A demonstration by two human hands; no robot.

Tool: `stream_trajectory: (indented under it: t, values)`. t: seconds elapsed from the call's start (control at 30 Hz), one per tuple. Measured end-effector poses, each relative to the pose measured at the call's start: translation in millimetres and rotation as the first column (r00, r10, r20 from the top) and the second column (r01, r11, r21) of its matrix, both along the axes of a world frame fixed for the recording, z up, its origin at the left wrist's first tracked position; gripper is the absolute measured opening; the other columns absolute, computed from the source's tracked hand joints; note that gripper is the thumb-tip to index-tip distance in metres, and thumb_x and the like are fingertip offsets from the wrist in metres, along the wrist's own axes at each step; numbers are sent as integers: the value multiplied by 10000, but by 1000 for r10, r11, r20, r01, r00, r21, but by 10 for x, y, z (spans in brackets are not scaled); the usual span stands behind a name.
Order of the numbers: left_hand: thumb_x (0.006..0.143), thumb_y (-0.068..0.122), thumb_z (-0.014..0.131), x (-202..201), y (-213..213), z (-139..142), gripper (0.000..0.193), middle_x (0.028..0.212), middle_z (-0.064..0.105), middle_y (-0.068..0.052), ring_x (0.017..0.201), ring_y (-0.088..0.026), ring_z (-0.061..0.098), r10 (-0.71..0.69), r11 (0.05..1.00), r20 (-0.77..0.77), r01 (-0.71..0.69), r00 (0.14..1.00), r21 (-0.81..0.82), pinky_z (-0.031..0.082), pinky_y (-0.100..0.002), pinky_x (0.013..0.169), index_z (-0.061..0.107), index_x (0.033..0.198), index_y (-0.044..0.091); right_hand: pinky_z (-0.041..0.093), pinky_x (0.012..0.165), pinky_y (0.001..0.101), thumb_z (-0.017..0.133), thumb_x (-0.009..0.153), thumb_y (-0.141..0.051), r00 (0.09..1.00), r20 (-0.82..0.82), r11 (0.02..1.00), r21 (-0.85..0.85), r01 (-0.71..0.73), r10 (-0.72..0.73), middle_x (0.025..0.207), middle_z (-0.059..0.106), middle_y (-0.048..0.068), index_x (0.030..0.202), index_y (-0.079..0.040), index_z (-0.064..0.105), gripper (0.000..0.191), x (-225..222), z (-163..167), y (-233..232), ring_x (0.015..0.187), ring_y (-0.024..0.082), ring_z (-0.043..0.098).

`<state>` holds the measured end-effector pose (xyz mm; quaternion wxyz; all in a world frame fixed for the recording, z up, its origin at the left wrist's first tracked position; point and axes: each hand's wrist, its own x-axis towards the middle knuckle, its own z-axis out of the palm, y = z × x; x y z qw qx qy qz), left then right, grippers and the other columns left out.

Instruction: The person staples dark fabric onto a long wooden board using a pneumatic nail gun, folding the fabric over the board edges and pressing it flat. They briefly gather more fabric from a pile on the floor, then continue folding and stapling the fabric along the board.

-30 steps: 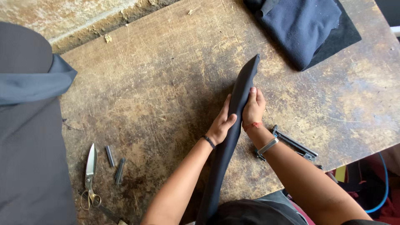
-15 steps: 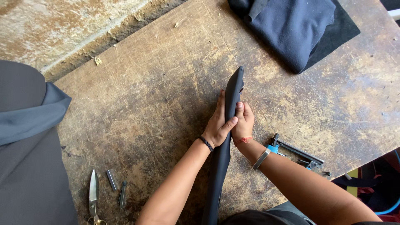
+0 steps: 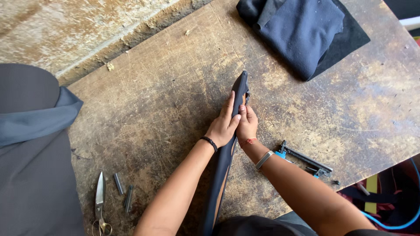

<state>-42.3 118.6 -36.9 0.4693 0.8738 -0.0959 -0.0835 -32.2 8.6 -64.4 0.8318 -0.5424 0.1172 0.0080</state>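
Note:
A long narrow panel covered in dark fabric (image 3: pixel 239 89) stands on its edge on the worn wooden table (image 3: pixel 166 96), running from my body out to the table's middle. My left hand (image 3: pixel 223 126) grips the panel from the left, fingers pressed along the fabric near its far end. On the right side, my right hand (image 3: pixel 246 124) pinches the fabric against the same edge, close beside the left hand. Both wrists carry bands.
Folded dark blue cloth (image 3: pixel 297 30) lies at the far right. A black staple tool with a blue part (image 3: pixel 304 159) rests by my right forearm. Scissors (image 3: pixel 100 201) and staple strips (image 3: pixel 123 190) lie at the near left, beside grey fabric (image 3: pixel 30 148).
The panel has turned from leaning flat-side-up to standing on its thin edge. Both hands have closed in together near its far end, and the view has shifted slightly.

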Motion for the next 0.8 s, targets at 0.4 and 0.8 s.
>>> stream_trajectory:
  t: [0.4, 0.8]
  values:
    - [969, 153, 596, 82, -79, 70, 996, 1678, 221, -192, 1318, -434, 553, 62, 978, -54, -50, 997, 202, 574, -451, 963, -123, 1634, 336, 514, 911, 425, 846, 714, -450, 819, -408, 1, -895, -447, 403, 1193, 634, 157, 1200, -157, 659, 598, -1077, 98, -1804, 1126, 352, 618]
    - [968, 106, 553, 42, -105, 144, 931, 1724, 204, -102, 1459, -347, 420, 185, 981, -208, -168, 960, 94, 487, -450, 1076, -55, 1613, 392, 619, 780, 364, 804, 810, -341, 712, -551, 165, -729, -665, 434, 972, 777, 161, 1260, -89, 633, 544, -556, 149, -2047, 840, 262, 777]
